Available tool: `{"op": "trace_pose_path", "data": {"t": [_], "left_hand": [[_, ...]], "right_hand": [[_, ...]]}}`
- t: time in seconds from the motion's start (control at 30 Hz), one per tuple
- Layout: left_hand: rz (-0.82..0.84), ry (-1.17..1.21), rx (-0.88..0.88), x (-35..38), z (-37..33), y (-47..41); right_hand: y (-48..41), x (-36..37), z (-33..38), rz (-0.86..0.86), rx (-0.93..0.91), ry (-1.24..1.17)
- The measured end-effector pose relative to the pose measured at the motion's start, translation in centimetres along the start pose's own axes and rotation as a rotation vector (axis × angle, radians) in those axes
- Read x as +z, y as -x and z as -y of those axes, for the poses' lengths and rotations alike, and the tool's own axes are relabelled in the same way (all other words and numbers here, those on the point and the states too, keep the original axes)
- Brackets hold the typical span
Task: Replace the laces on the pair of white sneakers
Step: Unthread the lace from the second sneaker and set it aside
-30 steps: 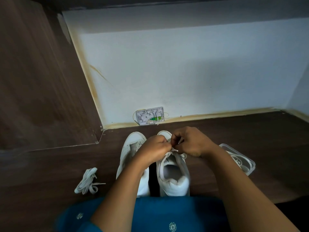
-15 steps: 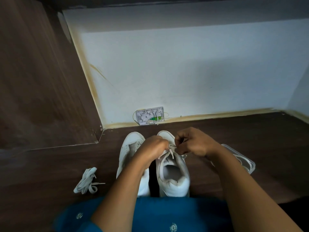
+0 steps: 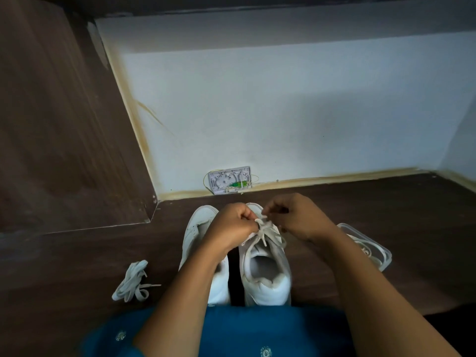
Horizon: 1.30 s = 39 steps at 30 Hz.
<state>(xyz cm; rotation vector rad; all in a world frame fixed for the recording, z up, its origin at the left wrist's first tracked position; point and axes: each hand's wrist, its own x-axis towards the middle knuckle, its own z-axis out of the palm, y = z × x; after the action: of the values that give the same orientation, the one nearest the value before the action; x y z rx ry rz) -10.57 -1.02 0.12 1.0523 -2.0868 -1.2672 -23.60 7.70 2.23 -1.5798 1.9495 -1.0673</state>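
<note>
Two white sneakers stand side by side on the dark wooden floor, toes toward the wall. The right sneaker (image 3: 265, 274) carries a white lace (image 3: 265, 234) crossing above its opening. My left hand (image 3: 231, 225) pinches that lace over the tongue. My right hand (image 3: 296, 217) pinches the lace from the other side, fingers curled, close to the left hand. The left sneaker (image 3: 198, 228) is partly hidden under my left forearm; its eyelets look bare. A loose bundle of white lace (image 3: 132, 282) lies on the floor to the left.
A clear plastic box (image 3: 373, 248) holding white lace sits on the floor at the right, behind my right forearm. A small white wall plate (image 3: 230, 180) with wiring sits at the base of the pale wall. A dark wooden panel rises on the left. Blue cloth covers my lap.
Both hands have stayed at the right sneaker's lace, shifting slightly. The lace ends now show more plainly between my fingers, drawn up over the tongue.
</note>
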Motion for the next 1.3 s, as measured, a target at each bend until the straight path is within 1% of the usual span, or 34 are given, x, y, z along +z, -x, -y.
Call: {"op": "trace_pose_path", "data": {"t": [0.03, 0.07, 0.13, 0.2, 0.27, 0.3, 0.37, 0.4, 0.43, 0.47, 0.53, 0.57, 0.6, 0.63, 0.67, 0.7, 0.73, 0.77, 0.8, 0.83, 0.87, 0.9, 0.93, 0.97, 1.0, 1.03, 1.07, 1.1, 1.13, 1.17, 1.2, 1.23, 1.27, 1.3], "left_hand": [[-0.005, -0.012, 0.011, 0.1, -0.1, 0.1], [-0.009, -0.011, 0.016, 0.2, -0.2, 0.1], [-0.003, 0.017, -0.013, 0.2, -0.3, 0.2], [-0.008, 0.066, -0.066, -0.1, -0.3, 0.2], [-0.035, 0.060, -0.082, -0.2, -0.5, 0.3], [-0.060, 0.031, -0.080, -0.1, -0.7, 0.3], [-0.116, -0.009, -0.085, 0.2, -0.8, 0.2], [-0.130, 0.005, -0.112, 0.3, -0.9, 0.1], [-0.129, 0.065, -0.161, 0.3, -1.0, 0.1], [-0.119, 0.175, -0.213, 0.2, -1.0, 0.0], [-0.104, 0.473, -0.325, -0.2, -1.3, -0.1], [-0.121, 0.646, -0.391, -0.6, -1.5, -0.2], [-0.170, 0.820, -0.442, -1.1, -1.8, -0.2], [-0.246, 0.968, -0.469, -1.7, -2.0, -0.2], [-0.324, 1.079, -0.476, -2.4, -1.9, -0.3], [-0.398, 1.161, -0.468, -3.0, -1.7, -0.4], [-0.459, 1.221, -0.456, -3.7, -1.4, -0.3], [-0.500, 1.283, -0.447, -4.4, -1.1, -0.4], [-0.514, 1.328, -0.435, -5.0, -1.0, -0.4], [-0.500, 1.325, -0.418, -5.5, -1.0, -0.1], [-0.464, 1.257, -0.416, -5.8, -1.1, 0.1], [-0.415, 1.109, -0.421, -5.8, -1.2, 0.1], [-0.377, 0.881, -0.409, -5.7, -1.2, 0.2], [-0.349, 0.604, -0.374, -5.5, -1.3, 0.3], [-0.326, 0.260, -0.316, -5.2, -0.9, 0.5], [-0.319, -0.133, -0.243, -4.7, -0.5, 0.6], [-0.323, -0.509, -0.179, -4.3, -0.3, 0.8], [-0.339, -0.757, -0.098, -3.8, -0.6, 1.1], [-0.315, -0.833, -0.041, -3.4, -1.0, 1.3], [-0.254, -0.754, -0.002, -3.0, -1.4, 1.5], [-0.158, -0.611, 0.038, -2.5, -1.8, 1.6], [-0.046, -0.519, 0.081, -1.9, -2.2, 1.7], [0.054, -0.506, 0.125, -1.4, -2.4, 1.8], [0.108, -0.552, 0.179, -0.9, -2.3, 1.7]], "right_hand": [[0.1, 0.0, 0.2, -0.006, -0.013, -0.096], [0.0, 0.1, 0.3, 0.006, -0.031, -0.127], [-0.2, 0.1, 0.5, 0.035, -0.045, -0.028], [-0.3, 0.1, 0.7, 0.049, -0.043, 0.153], [-0.2, 0.0, 1.0, 0.083, -0.064, 0.308], [-0.2, 0.1, 1.0, 0.084, -0.068, 0.332], [-0.4, 0.2, 0.9, 0.040, -0.031, 0.253], [-0.5, 0.4, 0.7, 0.011, 0.029, 0.127], [-0.7, 0.6, 0.6, -0.003, 0.116, -0.063], [-0.8, 0.8, 0.7, -0.010, 0.206, -0.294], [-0.7, 0.5, 0.9, 0.008, 0.356, -0.833], [-0.6, 0.0, 1.1, 0.008, 0.380, -1.095], [-0.4, -0.6, 1.2, -0.026, 0.377, -1.316], [-0.3, -1.1, 1.1, -0.102, 0.381, -1.497], [-0.3, -1.6, 0.8, -0.218, 0.414, -1.622], [-0.3, -1.8, 0.2, -0.349, 0.486, -1.671], [-0.3, -1.8, -0.3, -0.448, 0.566, -1.668], [-0.2, -1.8, -0.7, -0.494, 0.627, -1.635], [-0.3, -1.8, -0.9, -0.493, 0.656, -1.579], [-0.4, -1.8, -1.0, -0.471, 0.666, -1.500], [-0.3, -1.8, -0.7, -0.452, 0.672, -1.354], [-0.5, -1.8, -0.6, -0.458, 0.674, -1.142], [-0.7, -1.6, -0.2, -0.461, 0.651, -0.902], [-0.9, -1.4, -0.3, -0.472, 0.592, -0.660], [-0.9, -1.1, -0.6, -0.456, 0.534, -0.426], [-0.8, -0.8, -0.8, -0.396, 0.493, -0.188], [-0.7, -0.6, -1.1, -0.300, 0.481, 0.064], [-0.8, -0.2, -1.3, -0.198, 0.477, 0.272], [-0.8, 0.1, -1.5, -0.097, 0.467, 0.412], [-1.0, 0.3, -1.7, -0.011, 0.419, 0.493], [-1.1, 0.4, -1.6, 0.057, 0.352, 0.510], [-1.2, 0.4, -1.4, 0.088, 0.273, 0.482], [-1.1, 0.3, -0.7, 0.112, 0.213, 0.408], [-0.9, 0.3, -0.4, 0.131, 0.171, 0.301]]}}
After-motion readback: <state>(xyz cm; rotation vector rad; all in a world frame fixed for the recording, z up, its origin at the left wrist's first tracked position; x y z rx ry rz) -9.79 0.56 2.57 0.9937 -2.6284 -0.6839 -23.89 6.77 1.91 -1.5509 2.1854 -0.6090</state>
